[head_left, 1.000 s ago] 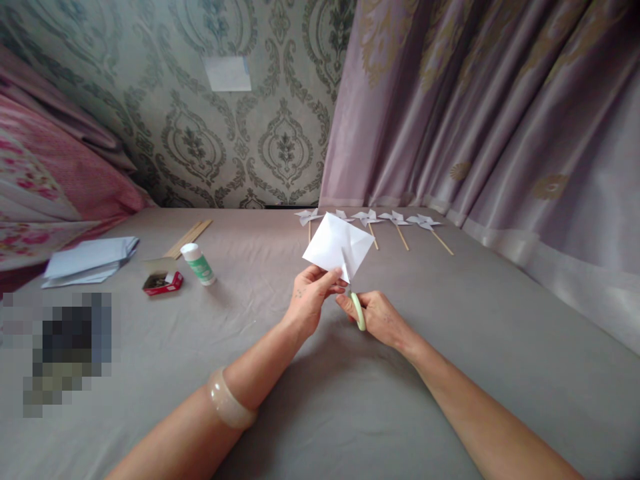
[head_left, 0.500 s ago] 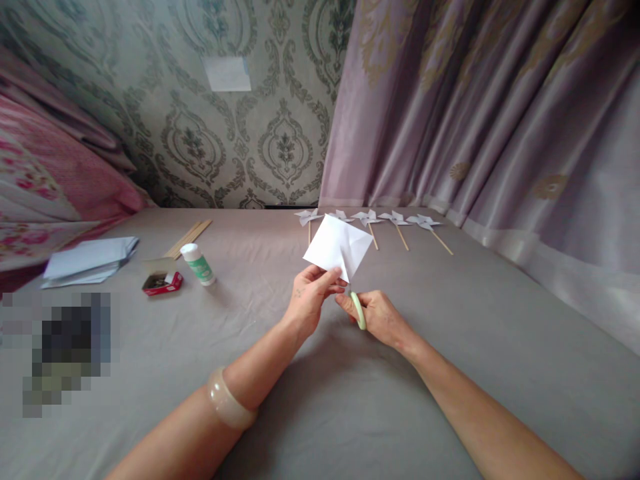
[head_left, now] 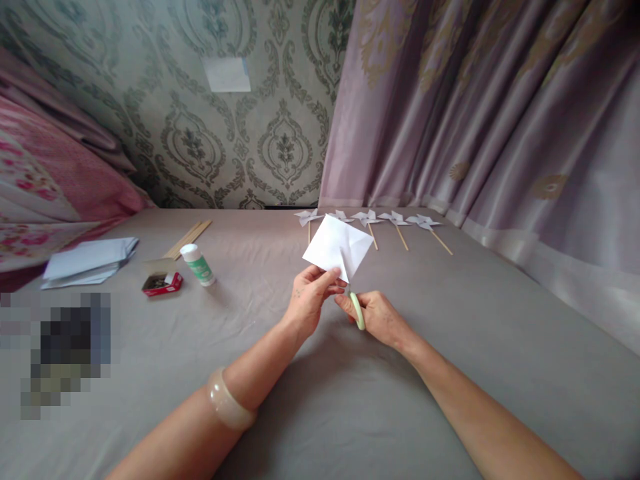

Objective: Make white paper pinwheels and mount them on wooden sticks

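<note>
A square of white paper point(head_left: 330, 241) is pinched by its lower edge in my left hand point(head_left: 311, 293), its corners pointing up, down and sideways. My right hand point(head_left: 383, 319) is closed round scissors with pale green handles point(head_left: 359, 311). Their blades meet the paper's lower corner, and a slit runs up from there toward the middle. Most of the blades are hidden behind the paper and my left fingers. Behind the paper lie several white paper pinwheels point(head_left: 394, 219) on thin wooden sticks.
To the left stand a glue stick point(head_left: 201, 267) and an open red box point(head_left: 163, 285) of small items. Wooden sticks point(head_left: 189, 239) lie behind them, and a stack of white paper point(head_left: 90, 261) farther left. A patterned wall and curtains point(head_left: 400, 120) border the grey cloth.
Almost nothing differs. Both hands, the paper and the scissors keep practically the same place and pose.
</note>
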